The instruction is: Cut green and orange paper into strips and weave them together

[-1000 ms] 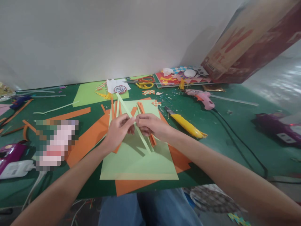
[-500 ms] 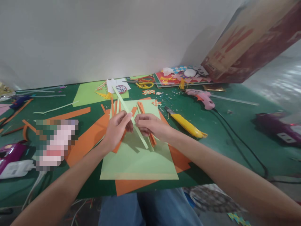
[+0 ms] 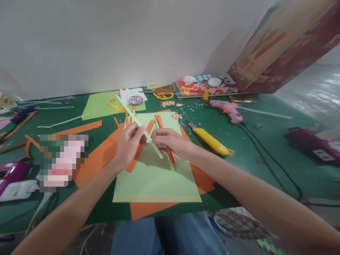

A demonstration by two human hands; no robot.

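A narrow pale green paper strip (image 3: pixel 130 112) slants from upper left to lower right between my hands. My left hand (image 3: pixel 130 143) pinches it near its middle, thumb on top. Closed around the strip's lower part is my right hand (image 3: pixel 170 141), its fingertips partly hidden. Both hands are above a light green sheet (image 3: pixel 156 184) that overlaps orange sheets (image 3: pixel 102 156). Folded orange strips (image 3: pixel 158 121) lie partly beneath my right hand, and another orange strip (image 3: pixel 134 163) lies by my left fingers.
A yellow cutter (image 3: pixel 212 141) and a pink glue gun (image 3: pixel 228 110) with a black cord lie to the right. Yellow-handled scissors (image 3: pixel 163 95) are at the back. A purple device (image 3: pixel 16 175) and a blurred-out object (image 3: pixel 65 161) are at left.
The pale green strip has shifted up and left, so less of it extends past my right hand. My left hand has moved slightly left and turned a little.
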